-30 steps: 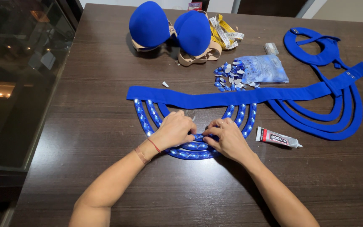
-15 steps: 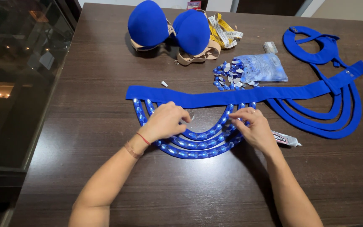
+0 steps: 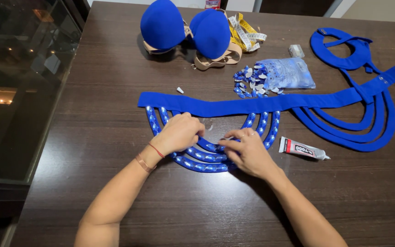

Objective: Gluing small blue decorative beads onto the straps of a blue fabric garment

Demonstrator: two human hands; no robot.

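A long blue fabric band (image 3: 234,105) lies across the dark wooden table (image 3: 92,137), with three curved blue straps (image 3: 202,167) studded with silver gems hanging below its left part. My left hand (image 3: 179,133) rests on the left side of these straps, fingers curled over them. My right hand (image 3: 247,151) pinches the innermost strap near its middle, fingertips close to those of my left hand. A small tube of glue (image 3: 301,149) lies just right of my right hand.
A pile of silver gems (image 3: 251,83) spills from a clear bag (image 3: 289,73). A blue padded bra (image 3: 186,27) and a yellow tape measure (image 3: 245,32) sit at the far edge. Plain blue straps and a blue ring piece (image 3: 344,45) lie at right. Glass panel at left.
My right hand went out to the right end of the straps and has come back to the middle. My left hand shifted slightly along the left side.
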